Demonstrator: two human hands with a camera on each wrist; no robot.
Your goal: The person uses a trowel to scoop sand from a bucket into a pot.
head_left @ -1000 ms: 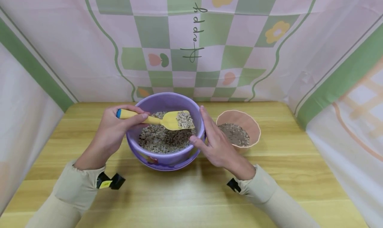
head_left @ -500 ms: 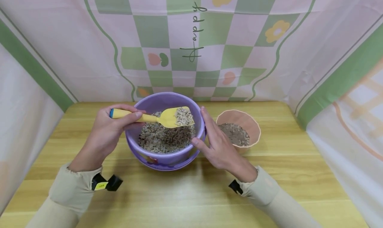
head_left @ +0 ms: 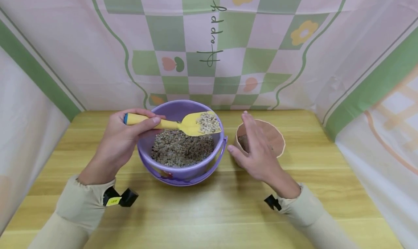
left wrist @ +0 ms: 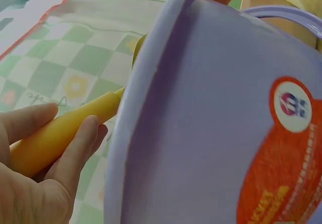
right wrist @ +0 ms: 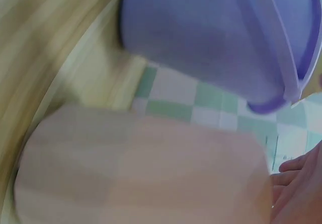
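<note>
The left hand (head_left: pixel 117 142) pinches a yellow scoop (head_left: pixel 189 126), its gravel (head_left: pixel 209 122) above the purple bucket (head_left: pixel 192 172); the left wrist view hides that load but shows the bucket's red label (left wrist: pixel 282 168). Right of the bucket, the right hand (head_left: pixel 261 154), fingers straight, thumb apart, partly covers a peach bowl (head_left: pixel 274 134).

Left hand (head_left: pixel 122 136): fingers curled in a grip. Right hand (head_left: pixel 259 156): fingers extended, thumb spread. Both forearms (head_left: pixel 72 216) angled inward.
</note>
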